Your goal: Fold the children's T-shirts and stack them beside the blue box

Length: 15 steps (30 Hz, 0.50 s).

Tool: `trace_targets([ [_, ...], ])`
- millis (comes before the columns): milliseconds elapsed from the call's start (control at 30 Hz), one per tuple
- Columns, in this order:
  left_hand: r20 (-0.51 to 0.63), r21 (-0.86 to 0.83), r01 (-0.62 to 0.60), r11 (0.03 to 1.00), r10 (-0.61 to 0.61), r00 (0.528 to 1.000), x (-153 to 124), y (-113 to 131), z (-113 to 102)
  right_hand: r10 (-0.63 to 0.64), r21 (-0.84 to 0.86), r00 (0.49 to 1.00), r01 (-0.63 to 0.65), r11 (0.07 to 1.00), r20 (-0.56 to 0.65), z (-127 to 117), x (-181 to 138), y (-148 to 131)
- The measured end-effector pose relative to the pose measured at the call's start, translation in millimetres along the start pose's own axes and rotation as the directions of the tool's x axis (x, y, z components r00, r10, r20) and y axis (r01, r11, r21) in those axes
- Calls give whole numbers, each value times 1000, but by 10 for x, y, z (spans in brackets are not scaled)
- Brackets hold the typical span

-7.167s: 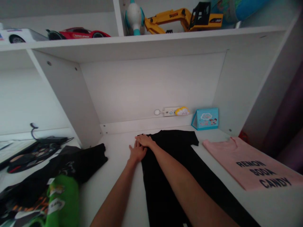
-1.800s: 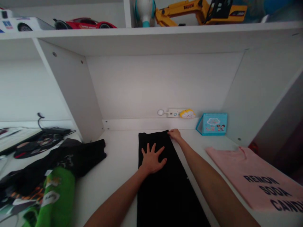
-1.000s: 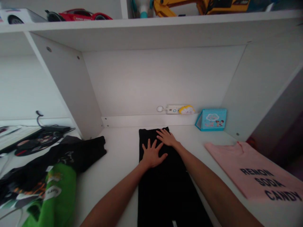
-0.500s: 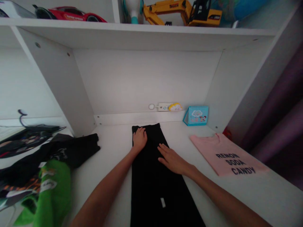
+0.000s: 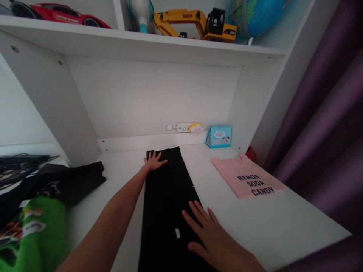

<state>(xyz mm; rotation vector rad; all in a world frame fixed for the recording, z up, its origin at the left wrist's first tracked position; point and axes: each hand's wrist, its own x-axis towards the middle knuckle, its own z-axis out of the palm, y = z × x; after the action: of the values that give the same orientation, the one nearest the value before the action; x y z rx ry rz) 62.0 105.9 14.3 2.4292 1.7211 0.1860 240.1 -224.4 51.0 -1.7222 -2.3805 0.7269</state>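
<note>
A long black garment [image 5: 167, 192], folded into a strip, lies lengthwise on the white desk; its kind does not show. A small white tag [image 5: 177, 233] sits on its near part. My left hand [image 5: 154, 161] rests with spread fingers on the far end of the cloth, by its left edge. Lower down, my right hand [image 5: 210, 238] is over the garment's right side, fingers stretched and apart, palm down. Whether its fingertips touch the cloth I cannot tell. Neither hand grips anything. The garment's near end runs out of view.
A folded pink T-shirt [image 5: 248, 177] lies at the right, below a small blue desk calendar [image 5: 219, 136]. At left are a green garment [image 5: 45, 230] and dark clothes [image 5: 82, 181]. A power strip [image 5: 184, 127] sits at the back. Overhead, a shelf [image 5: 170, 43] carries toys.
My right hand has come down the garment toward me and its fingers have spread. My left hand stays at the far end, fingers now wider apart. The view has turned to the right.
</note>
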Motion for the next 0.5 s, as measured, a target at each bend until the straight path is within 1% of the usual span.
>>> trace_targets([
  [67,-68,16,-60,998,61,996,-62,28,-22,16,24,999,-17,1000,40,-5,-141,-14],
  [100,-71,22,-109,994,111,991,-100,33,-26,22,36,998,-24,999,60,-2,-192,-11],
  [167,-4,17,-191,981,191,982,-181,19,-21,26,46,997,-30,998,78,28,-250,8],
  [200,42,9,-208,978,208,977,-223,2,-17,25,44,997,-28,999,75,56,-261,22],
  [267,95,4,-197,980,196,976,-301,-38,-20,19,28,999,-20,999,46,126,-261,46],
  [367,93,20,-183,983,181,979,-396,-53,-71,9,4,1000,-9,1000,-7,216,-249,56],
  [500,109,49,-200,979,193,975,-520,77,-176,7,-13,999,-8,1000,-42,216,-288,12],
])
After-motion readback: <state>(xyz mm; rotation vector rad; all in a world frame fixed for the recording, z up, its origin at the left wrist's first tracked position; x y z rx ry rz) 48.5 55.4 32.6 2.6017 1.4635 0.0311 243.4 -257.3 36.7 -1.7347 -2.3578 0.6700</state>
